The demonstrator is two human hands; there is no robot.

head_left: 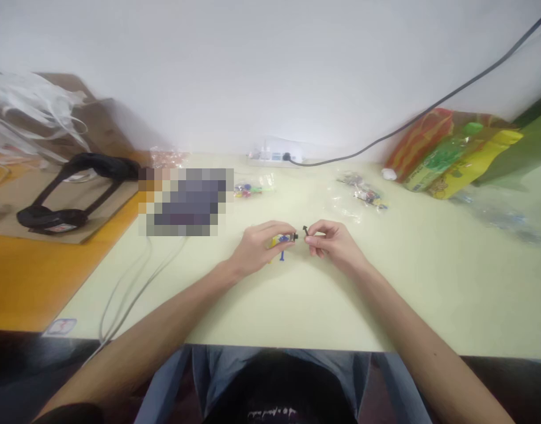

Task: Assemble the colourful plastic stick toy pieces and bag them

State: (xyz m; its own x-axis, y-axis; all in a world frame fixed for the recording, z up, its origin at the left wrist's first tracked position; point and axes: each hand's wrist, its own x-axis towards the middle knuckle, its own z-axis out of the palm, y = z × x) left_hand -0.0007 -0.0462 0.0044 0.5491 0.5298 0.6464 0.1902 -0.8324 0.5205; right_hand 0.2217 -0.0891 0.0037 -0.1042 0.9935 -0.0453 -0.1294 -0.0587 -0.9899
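Above the middle of the pale table (306,306), my left hand (259,244) is closed around a small toy assembly (284,239) with yellow, blue and black parts. A blue stick-like part (282,255) points down from it toward the table. My fingers cover much of the assembly. Just to the right, my right hand (330,241) pinches a small black piece (305,230) with a wider top end between thumb and fingers. A narrow gap separates the black piece from the assembly.
Clear bags of small colourful parts lie behind my hands, one bag (248,189) left and another (370,195) right. A power strip (277,154) with a black cable stands at the wall. Snack packages (456,156) lean at right; a black strap frame (76,194) lies on cardboard at left.
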